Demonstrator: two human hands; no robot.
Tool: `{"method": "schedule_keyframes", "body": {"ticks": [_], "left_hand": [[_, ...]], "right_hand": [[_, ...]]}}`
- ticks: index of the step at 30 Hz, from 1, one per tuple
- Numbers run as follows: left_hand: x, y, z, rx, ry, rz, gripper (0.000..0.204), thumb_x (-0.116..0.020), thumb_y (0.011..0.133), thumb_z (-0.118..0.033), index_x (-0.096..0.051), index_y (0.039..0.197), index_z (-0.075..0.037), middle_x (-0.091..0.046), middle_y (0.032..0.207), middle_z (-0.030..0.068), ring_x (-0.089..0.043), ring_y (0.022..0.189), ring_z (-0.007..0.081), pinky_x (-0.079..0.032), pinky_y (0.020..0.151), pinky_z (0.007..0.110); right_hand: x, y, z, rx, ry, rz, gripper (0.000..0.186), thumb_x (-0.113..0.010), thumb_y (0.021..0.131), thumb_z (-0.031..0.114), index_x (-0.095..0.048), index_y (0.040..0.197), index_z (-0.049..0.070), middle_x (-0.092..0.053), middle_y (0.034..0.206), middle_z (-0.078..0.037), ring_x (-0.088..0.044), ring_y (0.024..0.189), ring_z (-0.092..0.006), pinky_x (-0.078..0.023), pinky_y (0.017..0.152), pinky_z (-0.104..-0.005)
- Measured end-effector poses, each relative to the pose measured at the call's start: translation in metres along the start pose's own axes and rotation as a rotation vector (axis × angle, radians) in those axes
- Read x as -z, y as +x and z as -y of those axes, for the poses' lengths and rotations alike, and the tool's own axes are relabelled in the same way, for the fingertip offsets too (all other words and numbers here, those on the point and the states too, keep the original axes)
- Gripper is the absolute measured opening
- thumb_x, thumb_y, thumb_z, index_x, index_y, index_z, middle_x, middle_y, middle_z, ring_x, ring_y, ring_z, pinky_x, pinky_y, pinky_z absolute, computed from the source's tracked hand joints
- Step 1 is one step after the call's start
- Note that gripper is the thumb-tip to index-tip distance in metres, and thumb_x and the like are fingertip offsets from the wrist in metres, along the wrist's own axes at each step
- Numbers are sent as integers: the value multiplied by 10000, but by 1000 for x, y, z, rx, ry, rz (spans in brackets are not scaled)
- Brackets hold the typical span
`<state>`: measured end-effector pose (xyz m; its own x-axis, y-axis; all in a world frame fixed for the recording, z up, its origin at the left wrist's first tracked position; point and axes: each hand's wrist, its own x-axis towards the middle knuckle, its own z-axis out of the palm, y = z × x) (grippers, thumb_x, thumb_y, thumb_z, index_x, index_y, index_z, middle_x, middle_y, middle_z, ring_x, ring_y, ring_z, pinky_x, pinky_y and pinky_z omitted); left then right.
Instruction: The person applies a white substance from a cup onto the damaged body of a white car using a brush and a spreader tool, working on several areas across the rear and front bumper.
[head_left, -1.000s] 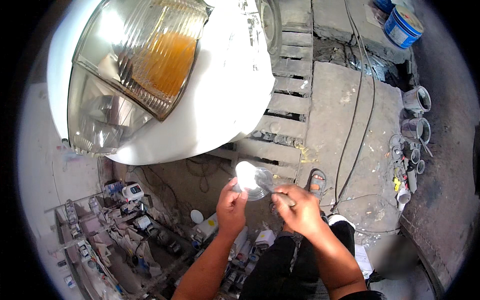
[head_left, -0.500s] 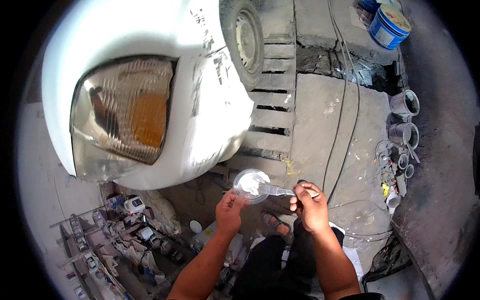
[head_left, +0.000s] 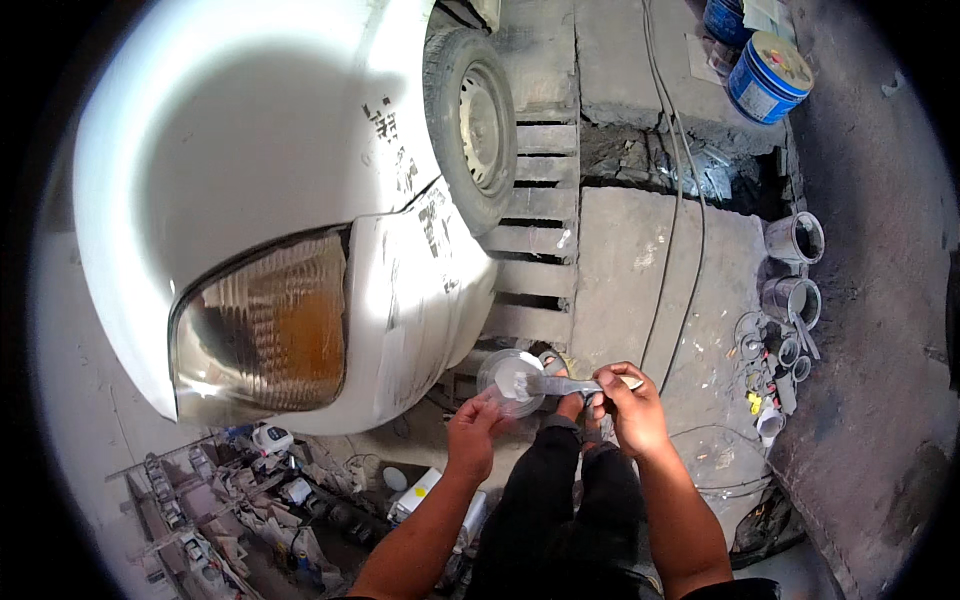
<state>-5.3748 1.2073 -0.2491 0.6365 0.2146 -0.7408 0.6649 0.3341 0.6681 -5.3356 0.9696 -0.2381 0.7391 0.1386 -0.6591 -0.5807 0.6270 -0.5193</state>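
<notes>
We hold the round clear lid (head_left: 510, 382) in front of our knees, a blob of grey-white filler on it. Our left hand (head_left: 472, 435) pinches its rim; our right hand (head_left: 628, 405) grips a putty knife (head_left: 562, 385) (blade on the blob). Mixing seems underway; next, load the blade for the white car's bumper (head_left: 420, 300).

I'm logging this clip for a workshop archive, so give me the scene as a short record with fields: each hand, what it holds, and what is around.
left hand: holds a clear round lid by its edge
right hand: grips a putty knife, blade on the pale filler on the lid
vehicle: white car front with headlight and wheel
floor: blue bucket, grey cans, cables
</notes>
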Motion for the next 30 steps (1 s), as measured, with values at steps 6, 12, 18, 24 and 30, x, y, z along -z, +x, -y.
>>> {"method": "schedule_keyframes", "body": {"ticks": [6,12,18,24,30], "left_hand": [[-25,24,-23,-36,17,1,138,-504,916,-116,-489,808,-32,-484,1261,148,-603,905,237,-523,830,386],[-50,40,0,37,15,-163,131,-511,918,-137,-482,842,-34,-532,1195,141,-602,919,247,-526,825,396],[-84,47,51,45,-80,-252,89,-508,910,-104,-485,854,-39,-557,1201,170,-625,868,248,-537,804,414],[-95,48,84,40,-132,-317,93,-522,901,-101,-493,845,-32,-592,1126,140,-621,873,231,-532,825,406],[-73,47,111,-6,-236,-353,92,-523,902,-127,-478,882,-50,-611,1081,135,-613,919,225,-523,819,386]], "right_hand": [[11,48,10,-99,-122,-18,254,-629,858,287,-560,948,59,-578,718,-30,-535,603,-108,-424,559,-231],[52,93,18,-229,-96,86,185,-599,880,221,-586,935,45,-593,771,-40,-576,670,-118,-487,602,-254],[104,121,23,-282,-158,161,185,-594,886,206,-588,973,43,-597,790,-47,-594,696,-133,-510,661,-257],[130,135,21,-388,-222,196,223,-606,879,212,-593,1010,32,-616,812,-58,-598,699,-138,-503,656,-269],[124,141,-1,-377,-245,237,249,-607,876,253,-595,1011,44,-629,811,-55,-595,699,-132,-480,603,-261]]}}
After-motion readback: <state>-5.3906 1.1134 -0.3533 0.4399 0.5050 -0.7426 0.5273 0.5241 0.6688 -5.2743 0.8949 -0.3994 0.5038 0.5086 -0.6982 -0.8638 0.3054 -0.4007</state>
